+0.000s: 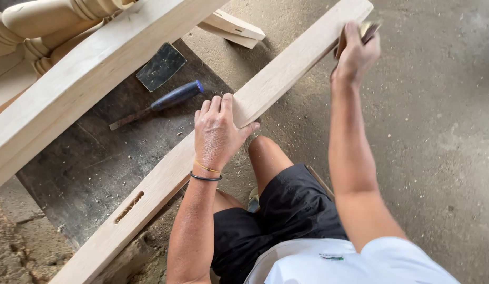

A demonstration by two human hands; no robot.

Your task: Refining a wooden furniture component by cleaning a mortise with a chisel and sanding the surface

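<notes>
Long pale plank (pixel 213 142) of bare, smooth-planed wood, running diagonally from lower left to upper right, low over a dusty concrete floor (pixel 439 131) strewn with fine sawdust. Narrow rough-edged slot (pixel 129 206) cut through its face near the lower end. Left hand (pixel 218 134) pressed flat on the plank's middle, fingers spread over the top face, thumb hooked over the near edge; thin yellow band and black band at the wrist. Right hand (pixel 355 52) clenched around a small folded pad (pixel 366 30), blurred, brownish and sheet-like, pressed against the plank's far end. Beyond the plank, on a dark, scuffed board (pixel 97 173): chisel (pixel 160 104) with a blue-black rounded handle and slim metal shank, just beside a flat dark rectangular block (pixel 161 66) with worn corners. Upper left, a broad pale beam (pixel 71 89) and turned, ringed wooden spindles (pixel 39 26). Small offcut wedges (pixel 234 27) near the top. Black shorts and bare knee below.
</notes>
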